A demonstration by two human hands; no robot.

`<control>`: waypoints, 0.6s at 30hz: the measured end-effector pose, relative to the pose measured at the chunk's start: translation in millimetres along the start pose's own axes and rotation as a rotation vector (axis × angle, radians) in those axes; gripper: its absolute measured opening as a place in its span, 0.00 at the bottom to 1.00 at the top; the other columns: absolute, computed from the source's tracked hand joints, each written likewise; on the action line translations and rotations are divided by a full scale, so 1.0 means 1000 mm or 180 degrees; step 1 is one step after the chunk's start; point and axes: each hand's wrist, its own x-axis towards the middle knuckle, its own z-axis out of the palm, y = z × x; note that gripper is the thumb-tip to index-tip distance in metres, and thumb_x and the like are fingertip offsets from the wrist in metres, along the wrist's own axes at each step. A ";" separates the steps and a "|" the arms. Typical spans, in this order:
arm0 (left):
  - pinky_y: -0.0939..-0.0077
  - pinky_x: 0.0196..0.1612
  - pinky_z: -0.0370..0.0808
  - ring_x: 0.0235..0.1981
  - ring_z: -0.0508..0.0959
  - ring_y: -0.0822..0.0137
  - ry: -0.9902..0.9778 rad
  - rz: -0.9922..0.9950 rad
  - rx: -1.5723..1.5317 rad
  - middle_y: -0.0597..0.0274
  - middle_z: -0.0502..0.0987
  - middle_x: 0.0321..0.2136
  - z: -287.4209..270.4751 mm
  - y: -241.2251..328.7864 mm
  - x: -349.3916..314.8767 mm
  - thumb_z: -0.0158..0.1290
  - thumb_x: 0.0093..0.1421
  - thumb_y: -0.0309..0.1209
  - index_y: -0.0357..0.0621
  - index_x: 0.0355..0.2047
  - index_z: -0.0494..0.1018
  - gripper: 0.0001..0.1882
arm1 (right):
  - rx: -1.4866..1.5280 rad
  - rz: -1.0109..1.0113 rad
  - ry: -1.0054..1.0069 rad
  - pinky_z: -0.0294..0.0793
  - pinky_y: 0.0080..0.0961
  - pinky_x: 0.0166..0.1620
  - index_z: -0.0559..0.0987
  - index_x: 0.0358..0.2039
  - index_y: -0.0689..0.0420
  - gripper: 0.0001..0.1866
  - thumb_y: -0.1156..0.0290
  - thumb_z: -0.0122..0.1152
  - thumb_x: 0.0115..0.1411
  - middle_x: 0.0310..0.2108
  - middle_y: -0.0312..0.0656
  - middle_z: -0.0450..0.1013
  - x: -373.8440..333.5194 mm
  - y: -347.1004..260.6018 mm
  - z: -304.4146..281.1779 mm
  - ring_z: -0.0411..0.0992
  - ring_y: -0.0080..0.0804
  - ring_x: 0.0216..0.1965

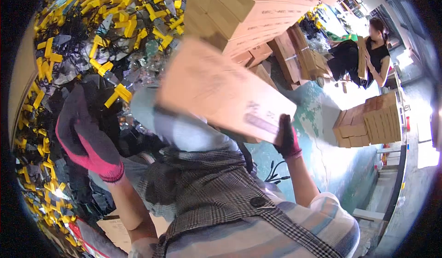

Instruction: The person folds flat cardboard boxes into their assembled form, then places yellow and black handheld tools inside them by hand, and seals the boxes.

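My right hand [287,140], in a pink and black work glove, grips the right end of a cardboard box [221,90]. The box is slanted in front of my body, over my lap, and its far left end is smeared by motion. Dark marks show on its face. On the left, my left hand [87,136], in a matching glove, is held apart from the box with its fingers stretched out. It holds nothing. Around it lies a heap of yellow plastic parts [120,94] with grey pieces and black cables; their exact kind I cannot make out.
A tall stack of cardboard boxes [248,16] rises beyond the held box. More cartons [370,120] are stacked on the right, over a green floor [317,108]. Another person [375,55] in dark clothes sits at the far right with cardboard. Black cables [275,173] lie near my right forearm.
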 end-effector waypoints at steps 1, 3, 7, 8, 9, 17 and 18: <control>0.68 0.48 0.64 0.43 0.69 0.58 0.0069 -0.0275 0.0160 0.47 0.68 0.40 -0.003 -0.008 -0.006 0.38 0.58 0.31 0.31 0.40 0.64 0.14 | 0.0004 0.0034 -0.0047 0.60 0.25 0.49 0.61 0.49 0.64 0.25 0.59 0.45 0.57 0.45 0.42 0.64 -0.020 0.006 -0.004 0.62 0.28 0.45; 0.75 0.47 0.64 0.40 0.70 0.64 0.0209 -0.0659 0.0108 0.51 0.70 0.38 -0.007 -0.020 -0.020 0.40 0.56 0.25 0.32 0.37 0.65 0.10 | 0.2183 0.1658 0.0441 0.59 0.36 0.50 0.58 0.52 0.56 0.32 0.49 0.47 0.52 0.49 0.43 0.59 -0.049 0.012 -0.011 0.58 0.39 0.49; 0.77 0.45 0.65 0.39 0.70 0.66 -0.0038 -0.1014 0.0120 0.52 0.70 0.38 -0.030 -0.031 -0.045 0.42 0.55 0.22 0.32 0.38 0.66 0.10 | 0.2825 0.2982 0.0935 0.65 0.36 0.41 0.62 0.49 0.46 0.34 0.39 0.49 0.46 0.47 0.37 0.62 -0.098 0.071 -0.015 0.63 0.37 0.45; 0.77 0.45 0.65 0.39 0.70 0.66 -0.0038 -0.1023 0.0133 0.52 0.70 0.38 -0.033 -0.035 -0.051 0.42 0.55 0.22 0.32 0.38 0.66 0.10 | 0.2856 0.2981 0.1037 0.66 0.34 0.41 0.62 0.49 0.46 0.34 0.39 0.48 0.47 0.46 0.37 0.63 -0.105 0.083 -0.015 0.65 0.38 0.42; 0.74 0.47 0.64 0.41 0.70 0.64 -0.0125 -0.1147 0.0177 0.52 0.70 0.39 -0.038 -0.042 -0.057 0.40 0.56 0.24 0.31 0.39 0.65 0.11 | 0.2771 0.3005 0.1174 0.66 0.36 0.40 0.62 0.50 0.46 0.34 0.39 0.47 0.47 0.46 0.37 0.63 -0.112 0.104 -0.015 0.64 0.39 0.43; 0.75 0.45 0.64 0.39 0.69 0.68 0.0590 -0.1682 0.0904 0.57 0.70 0.38 -0.129 -0.073 -0.114 0.44 0.56 0.27 0.32 0.40 0.65 0.13 | 0.3155 0.3048 0.1074 0.62 0.44 0.42 0.59 0.51 0.40 0.36 0.32 0.38 0.45 0.51 0.34 0.60 -0.068 0.182 0.012 0.59 0.43 0.47; 0.74 0.45 0.64 0.40 0.69 0.67 0.0766 -0.1750 0.1044 0.56 0.70 0.38 -0.152 -0.076 -0.127 0.44 0.56 0.27 0.32 0.41 0.65 0.14 | 0.3155 0.3076 0.1024 0.62 0.44 0.42 0.59 0.51 0.40 0.36 0.32 0.38 0.45 0.51 0.34 0.60 -0.064 0.172 0.019 0.59 0.43 0.47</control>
